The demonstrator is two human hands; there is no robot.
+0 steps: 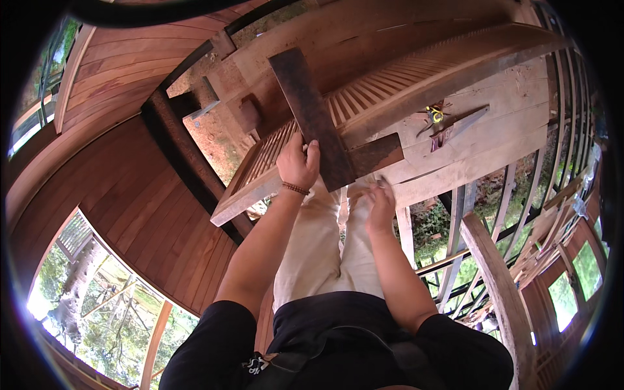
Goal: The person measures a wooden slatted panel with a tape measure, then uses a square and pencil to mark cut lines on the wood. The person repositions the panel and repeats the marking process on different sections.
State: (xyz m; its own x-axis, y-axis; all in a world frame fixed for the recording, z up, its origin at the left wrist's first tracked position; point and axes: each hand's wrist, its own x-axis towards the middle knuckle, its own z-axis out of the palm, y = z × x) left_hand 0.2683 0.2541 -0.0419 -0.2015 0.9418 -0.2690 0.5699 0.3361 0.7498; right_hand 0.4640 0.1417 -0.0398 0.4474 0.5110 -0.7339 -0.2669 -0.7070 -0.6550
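Observation:
My left hand (299, 162) is closed around the near left edge of a dark L-shaped piece (309, 110), which looks like a carpenter's square. Its long arm lies across a long slatted wooden panel (390, 107); its short arm points right. My right hand (381, 203) is at the workbench's near edge, just below the short arm. Its fingers are curled, and what they hold, if anything, is too small to make out. On the wooden workbench (507, 97) to the right lie a handsaw (460, 127) with a dark red handle and a small yellow-and-black tool (434, 116).
A curved wall of reddish boards (143, 188) rises at the left, with a dark beam (195, 159) beside it. Metal bars (510, 195) run along the right, over greenery. A thick curved timber (497, 286) stands at the lower right.

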